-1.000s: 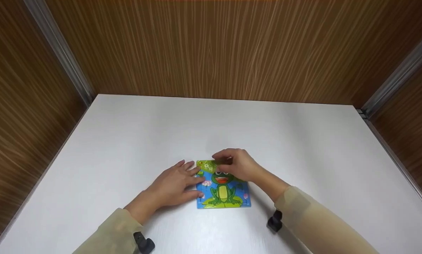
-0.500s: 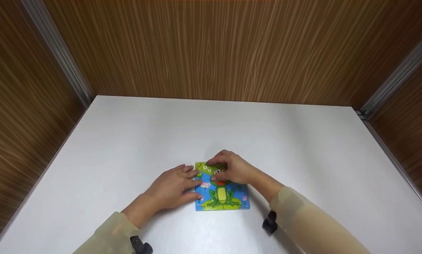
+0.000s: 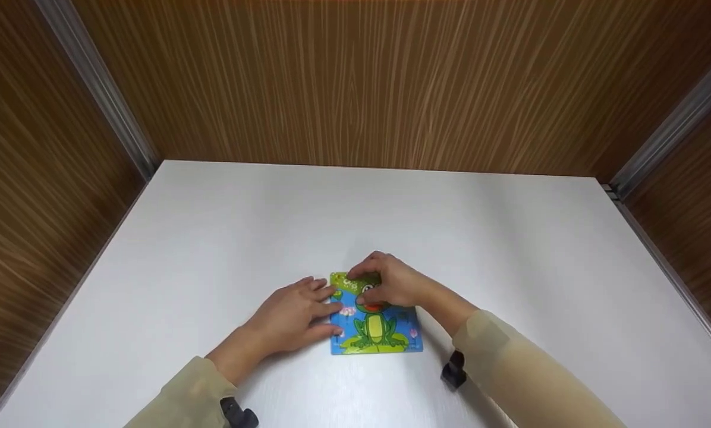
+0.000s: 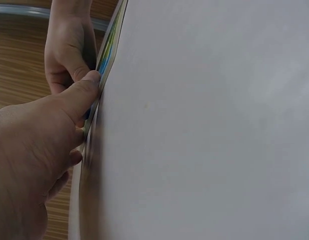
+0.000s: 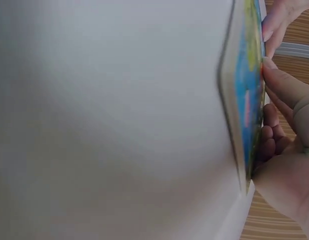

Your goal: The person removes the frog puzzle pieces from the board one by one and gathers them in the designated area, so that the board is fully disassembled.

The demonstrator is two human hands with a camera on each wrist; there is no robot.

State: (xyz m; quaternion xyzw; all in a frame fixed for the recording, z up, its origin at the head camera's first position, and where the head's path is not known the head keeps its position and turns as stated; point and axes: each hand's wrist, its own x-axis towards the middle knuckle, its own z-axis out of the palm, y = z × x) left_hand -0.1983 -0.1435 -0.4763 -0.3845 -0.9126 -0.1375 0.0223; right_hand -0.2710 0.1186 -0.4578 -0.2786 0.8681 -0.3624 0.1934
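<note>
A flat, square frog puzzle board [image 3: 376,330] lies on the white table, showing a green frog on blue water. My left hand [image 3: 293,318] rests at its left side, fingers spread and fingertips on the edge. In the left wrist view that thumb lies over the near edge of the board [image 4: 112,42]. Above the frog's head is my right hand [image 3: 400,282], thumb by the mouth and index finger near the top edge, the two set apart. The right wrist view has the thumb on the board [image 5: 247,100] and the other fingers curled beside it. My right hand hides the board's upper right.
The white tabletop [image 3: 355,214] reaches back to a brown wood-grain panel [image 3: 355,83]. Similar panels stand at left and right, joined by metal corner posts [image 3: 103,89]. Each sleeve cuff carries a small black device [image 3: 453,371].
My right hand has shifted slightly left, its thumb passing from the frog's eyes down to beside the mouth. Over the last half second both hands stay nearly still, and the board lies where it was.
</note>
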